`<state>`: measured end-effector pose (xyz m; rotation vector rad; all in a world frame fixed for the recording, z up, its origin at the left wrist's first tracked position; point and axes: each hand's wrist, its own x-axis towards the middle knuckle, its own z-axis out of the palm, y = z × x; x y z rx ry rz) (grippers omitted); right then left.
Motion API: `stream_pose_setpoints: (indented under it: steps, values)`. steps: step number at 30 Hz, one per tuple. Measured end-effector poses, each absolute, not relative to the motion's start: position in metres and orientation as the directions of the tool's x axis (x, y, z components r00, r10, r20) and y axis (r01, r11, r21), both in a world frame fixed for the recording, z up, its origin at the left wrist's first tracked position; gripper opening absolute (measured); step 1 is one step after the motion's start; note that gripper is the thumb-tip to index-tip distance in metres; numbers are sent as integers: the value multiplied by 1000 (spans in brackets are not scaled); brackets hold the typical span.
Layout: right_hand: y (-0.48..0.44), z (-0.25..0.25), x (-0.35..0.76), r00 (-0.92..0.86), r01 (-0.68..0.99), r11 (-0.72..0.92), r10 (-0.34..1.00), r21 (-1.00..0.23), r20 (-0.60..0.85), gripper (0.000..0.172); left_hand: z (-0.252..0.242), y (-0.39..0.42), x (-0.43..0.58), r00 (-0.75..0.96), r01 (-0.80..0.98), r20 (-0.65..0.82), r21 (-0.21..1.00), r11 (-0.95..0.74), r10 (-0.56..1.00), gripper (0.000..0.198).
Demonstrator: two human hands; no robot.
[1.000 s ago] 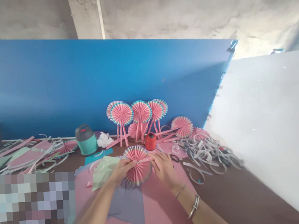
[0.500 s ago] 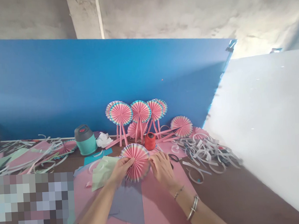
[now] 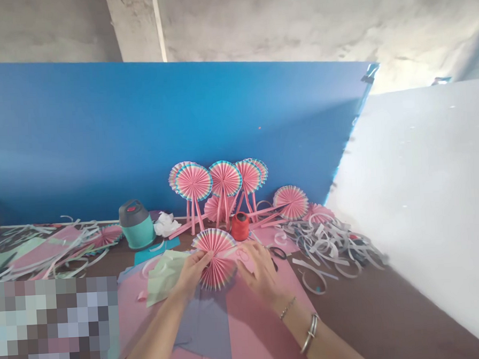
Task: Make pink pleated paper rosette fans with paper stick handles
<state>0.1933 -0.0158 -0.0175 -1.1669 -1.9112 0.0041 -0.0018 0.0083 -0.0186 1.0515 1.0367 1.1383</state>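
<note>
A round pleated pink paper fan [image 3: 217, 274] with a pale striped rim stands over the paper sheets in front of me. My left hand [image 3: 195, 270] pinches it near its centre, thumb on the front face. To the right of the fan is my right hand [image 3: 260, 269], its thumb held away from the bent fingers. A thin pale strip [image 3: 228, 252] runs from the fan to these fingertips, which seem to grip it; the contact is partly hidden. A red thread spool [image 3: 240, 227] stands just behind the fan, and black-handled scissors [image 3: 278, 253] lie beyond my right hand.
Several finished pink fans [image 3: 223, 178] stand against the blue panel [image 3: 236, 110]. A teal and grey container [image 3: 138, 227] and crumpled white tissue [image 3: 167, 224] are at left. Curled paper strips [image 3: 335, 247] heap at right. Pink sheets [image 3: 263, 328] and a grey-blue sheet [image 3: 209, 325] cover the table.
My right hand's thumb has come away from the fan's right edge, and a pale strip now shows between fan and fingers. The left hand keeps its hold with barely any shift.
</note>
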Motion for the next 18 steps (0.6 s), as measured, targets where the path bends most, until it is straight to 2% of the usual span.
stream_pose_setpoints:
  steps: [5, 12, 18]
  values:
    - [-12, -23, 192, -258, 653, 629, 708, -422, 658, 31, -20, 6, 1, 210, -201, -97, 970, 140, 973, 38]
    - [-9, -33, 192, -220, 598, 636, 715, -487, 663, 23, -25, 8, 1, 223, -189, -98, 972, 142, 970, 37]
    - [-10, -27, 194, -284, 627, 676, 660, -386, 695, 20, -24, 9, 1, 205, -196, -112, 969, 153, 972, 36]
